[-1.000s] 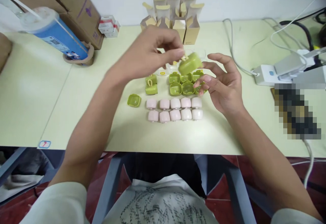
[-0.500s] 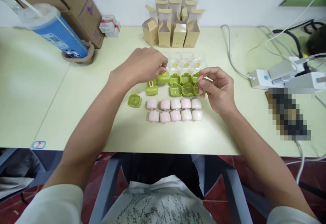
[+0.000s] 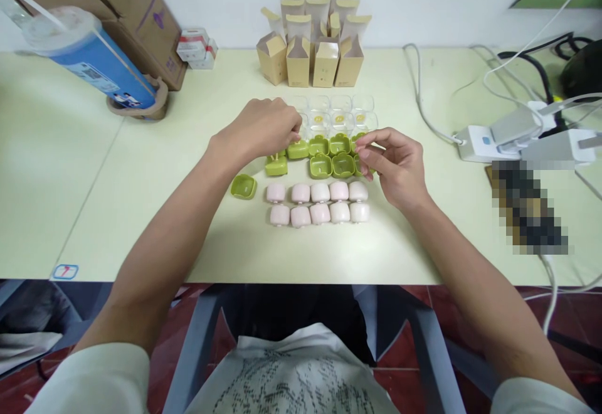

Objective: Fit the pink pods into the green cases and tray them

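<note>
My left hand [image 3: 263, 127] is closed, fingertips pinched together just above a green lid-like piece [image 3: 297, 150] with a small pale loop; whatever is between them is hidden. A second green piece with a loop [image 3: 276, 166] lies under its wrist side. My right hand [image 3: 395, 164] hovers with curved fingers apart, partly covering the right end of two rows of hollow green cups [image 3: 343, 165]. Off to the left sits a single hollow green cup [image 3: 243, 186]. Nearer me, two rows of small pale pink and white rounded cases [image 3: 320, 214] lie on the table.
Clear plastic boxes [image 3: 341, 104], some with yellow marks, stand behind the green pieces. Open small cartons [image 3: 324, 66] are grouped by the wall. A blue cup [image 3: 106, 66] in a holder and a cardboard box [image 3: 155, 31] are left; a power strip [image 3: 480, 144] with cables is right.
My left hand has dropped slightly towards me, covering more of the loop on the nearer green piece. My right hand keeps nearly the same pose. The whole view has shifted a little.
</note>
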The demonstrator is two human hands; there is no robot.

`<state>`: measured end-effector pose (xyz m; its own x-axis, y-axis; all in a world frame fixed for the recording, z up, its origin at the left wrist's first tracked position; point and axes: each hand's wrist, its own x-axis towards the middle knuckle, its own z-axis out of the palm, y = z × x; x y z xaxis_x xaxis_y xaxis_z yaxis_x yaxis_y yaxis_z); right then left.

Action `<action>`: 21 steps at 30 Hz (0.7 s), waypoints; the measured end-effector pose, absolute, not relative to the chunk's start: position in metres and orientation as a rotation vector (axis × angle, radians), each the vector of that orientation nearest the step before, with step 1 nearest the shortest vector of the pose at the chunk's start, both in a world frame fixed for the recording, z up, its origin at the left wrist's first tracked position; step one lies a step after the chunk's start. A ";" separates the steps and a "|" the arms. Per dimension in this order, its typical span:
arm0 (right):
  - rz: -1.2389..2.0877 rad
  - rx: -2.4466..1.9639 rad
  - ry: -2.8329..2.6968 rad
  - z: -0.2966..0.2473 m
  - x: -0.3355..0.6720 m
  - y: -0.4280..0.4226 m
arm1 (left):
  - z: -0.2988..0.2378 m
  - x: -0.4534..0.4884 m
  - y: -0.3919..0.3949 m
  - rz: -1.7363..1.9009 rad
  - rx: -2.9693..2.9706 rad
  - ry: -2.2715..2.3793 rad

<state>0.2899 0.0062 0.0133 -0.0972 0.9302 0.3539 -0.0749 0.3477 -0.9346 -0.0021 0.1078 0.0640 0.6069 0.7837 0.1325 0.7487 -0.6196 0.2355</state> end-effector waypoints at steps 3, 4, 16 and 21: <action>1.060 -0.845 -1.367 0.015 0.289 0.005 | 0.073 0.001 0.102 0.271 2.693 1.346; 1.073 -0.845 -1.354 0.016 0.288 0.005 | 0.078 0.004 0.098 0.229 2.697 1.399; 0.679 -0.953 -1.679 0.020 0.285 0.000 | 0.136 -0.019 0.086 -0.233 2.439 1.760; 0.357 -0.940 -1.805 0.018 0.276 -0.003 | 0.138 -0.028 0.091 -0.552 2.202 1.735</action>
<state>0.2762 -0.0025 0.0182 -0.1701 0.7383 0.6527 0.4343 0.6507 -0.6228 -0.0279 0.0909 0.1385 0.2043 0.8629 -0.4622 0.9714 -0.2371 -0.0133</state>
